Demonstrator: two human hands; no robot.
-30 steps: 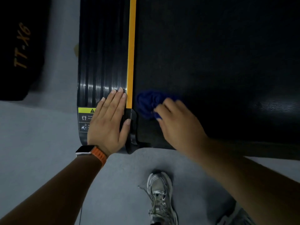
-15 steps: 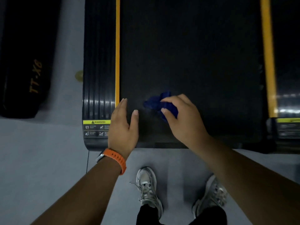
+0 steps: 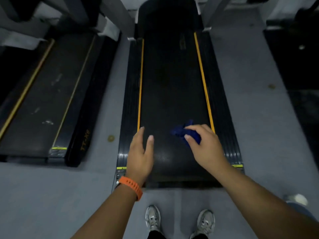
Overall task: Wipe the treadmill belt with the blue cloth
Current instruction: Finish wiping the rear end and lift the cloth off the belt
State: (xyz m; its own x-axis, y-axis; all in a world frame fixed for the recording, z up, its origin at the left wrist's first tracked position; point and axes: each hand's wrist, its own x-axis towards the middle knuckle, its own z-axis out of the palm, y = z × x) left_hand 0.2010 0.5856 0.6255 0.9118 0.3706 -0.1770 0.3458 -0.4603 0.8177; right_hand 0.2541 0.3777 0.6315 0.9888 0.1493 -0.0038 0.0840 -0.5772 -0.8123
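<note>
We see the crumpled dark blue cloth (image 3: pixel 183 132) pinched between the curled fingers (image 3: pixel 195 128) and thumb of the right hand (image 3: pixel 205 149), its bulk sticking out past the fingertips over the near right part of the black treadmill belt (image 3: pixel 170 83); whether it touches the belt we cannot tell. The cloth's long axis runs roughly across the belt, loose end pointing left. The left hand (image 3: pixel 139 152) hovers thumb-up over the belt's near left side, fingers straight, holding nothing.
</note>
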